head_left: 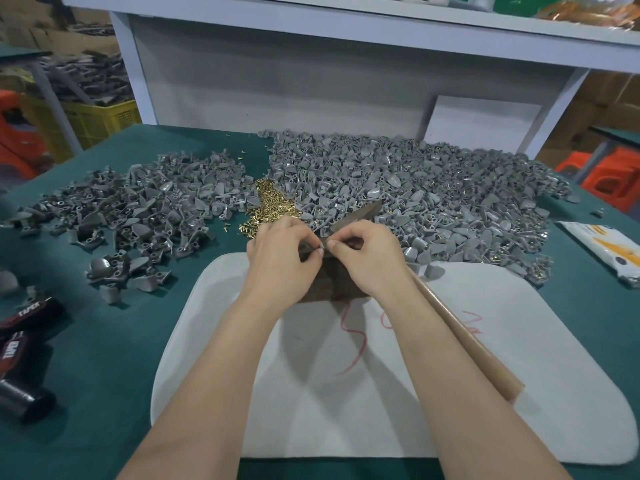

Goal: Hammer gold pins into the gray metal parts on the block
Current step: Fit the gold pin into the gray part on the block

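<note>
My left hand and my right hand meet fingertip to fingertip over a dark brown block on the white pad. They pinch a small gray metal part between them. I cannot make out a pin in the fingers. The hammer's brown handle runs under my right palm, and its head sticks out beyond the knuckles. A heap of gold pins lies just beyond my left hand. The hands hide most of the block.
Large piles of gray parts lie at the left and right on the green table. Black cans lie at the left edge and a white packet at the right. A white shelf frame stands behind.
</note>
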A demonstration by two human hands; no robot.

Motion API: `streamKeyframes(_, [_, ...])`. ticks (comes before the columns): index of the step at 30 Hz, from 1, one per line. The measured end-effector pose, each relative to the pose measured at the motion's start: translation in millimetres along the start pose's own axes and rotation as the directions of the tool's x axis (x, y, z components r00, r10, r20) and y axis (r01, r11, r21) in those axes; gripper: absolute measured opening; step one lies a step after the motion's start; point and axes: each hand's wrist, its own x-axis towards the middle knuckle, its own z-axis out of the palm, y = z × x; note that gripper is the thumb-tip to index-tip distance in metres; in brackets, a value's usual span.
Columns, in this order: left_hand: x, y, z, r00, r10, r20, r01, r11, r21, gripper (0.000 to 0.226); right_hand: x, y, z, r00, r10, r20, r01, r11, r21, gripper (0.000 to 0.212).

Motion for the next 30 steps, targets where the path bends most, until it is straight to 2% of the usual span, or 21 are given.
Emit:
streamKeyframes(4, [0, 1, 0, 1.000, -0.003, -0.004, 0.003, 1.000, 0.006, 0.002, -1, 0, -2, 1.000, 0.001, 0.013, -0.001, 1.000, -0.018, 0.014])
streamKeyframes(7, [-1, 1, -1, 1.000, -0.003, 0.001, 0.003, 1.000, 0.000, 0.003, -2, 2, -9, 0.997, -0.020, 0.080, 0.018, 0.999, 0.032, 0.009])
streamKeyframes(10, [-1, 1, -1, 1.000, -0.008, 0.006, 0.008, 1.000, 0.005, 0.005, -1, 3, -18, 0.995, -0.046, 0.093, 0.042, 0.998, 0.045, 0.018])
streamKeyframes(17, [-1, 1, -2, 1.000, -0.007, 0.015, 0.007, 1.000, -0.002, 0.008, -4, -1, -14, 0.992, -0.103, 0.071, 0.107, 0.993, -0.054, 0.016])
streamKeyframes(22, [0, 2, -4, 0.999, -0.033, 0.029, 0.034, 0.998, -0.046, 0.010, 2, 10, -28, 0.994, 0.006, -0.108, -0.012, 0.998, -0.061, 0.016])
streamKeyframes(27, [1, 1, -6, 0.995, -0.100, -0.010, 0.099, 0.994, -0.054, 0.007, 4, 6, -19, 1.000, -0.005, 0.006, 0.006, 0.960, -0.279, 0.017])
streamKeyframes(30, [1, 1, -6, 0.996, -0.085, 0.008, 0.085, 0.996, -0.029, 0.009, 4, 0, -14, 0.999, -0.015, 0.048, 0.035, 0.902, -0.429, 0.019])
